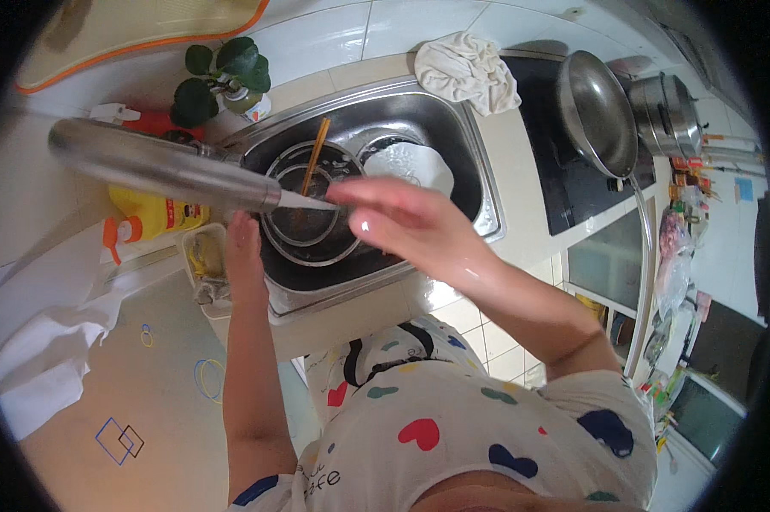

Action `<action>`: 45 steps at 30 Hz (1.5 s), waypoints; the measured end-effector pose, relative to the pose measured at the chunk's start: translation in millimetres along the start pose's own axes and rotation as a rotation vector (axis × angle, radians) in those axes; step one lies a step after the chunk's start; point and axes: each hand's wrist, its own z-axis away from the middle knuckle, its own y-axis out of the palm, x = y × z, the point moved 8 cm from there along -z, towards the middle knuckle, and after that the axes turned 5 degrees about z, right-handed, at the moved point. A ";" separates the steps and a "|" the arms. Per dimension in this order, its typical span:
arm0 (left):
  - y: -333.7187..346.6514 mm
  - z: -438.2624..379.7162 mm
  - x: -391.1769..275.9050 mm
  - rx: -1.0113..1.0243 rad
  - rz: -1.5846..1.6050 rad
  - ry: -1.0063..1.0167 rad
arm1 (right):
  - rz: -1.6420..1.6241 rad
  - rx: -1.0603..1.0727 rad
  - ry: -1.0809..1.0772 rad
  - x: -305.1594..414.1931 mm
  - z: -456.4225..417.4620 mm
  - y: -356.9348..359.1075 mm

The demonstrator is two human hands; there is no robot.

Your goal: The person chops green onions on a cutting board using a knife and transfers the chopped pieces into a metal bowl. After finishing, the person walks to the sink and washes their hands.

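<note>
A brushed-metal faucet (pixel 167 169) reaches over the sink (pixel 385 275) from the left, and a stream of water (pixel 308 201) leaves its end. My right hand (pixel 404 224) is at the stream, wet and slightly blurred, with thumb and fingers apart and nothing in it. My left hand (pixel 244 256) is by the sink's left rim, seen edge-on just below the faucet; part of its fingers is hidden. Beneath the hands, the basin holds round bowls (pixel 311 262) with clear rims, one inside another. Wooden chopsticks (pixel 318 150) lean in them. A white dish (pixel 417 166) lies to their right.
A crumpled cloth (pixel 465 70) lies at the sink's back right corner. On the black cooktop (pixel 545 128) stand a frying pan (pixel 596 115) and a steel pot (pixel 663 118). To the left are a potted plant (pixel 222 80), a yellow detergent bottle (pixel 158 214) and a small tray (pixel 215 310).
</note>
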 end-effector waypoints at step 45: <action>-7.3 43.4 -0.3 -0.260 0.105 -0.017 | -0.618 -0.045 0.433 -65.3 -75.6 32.0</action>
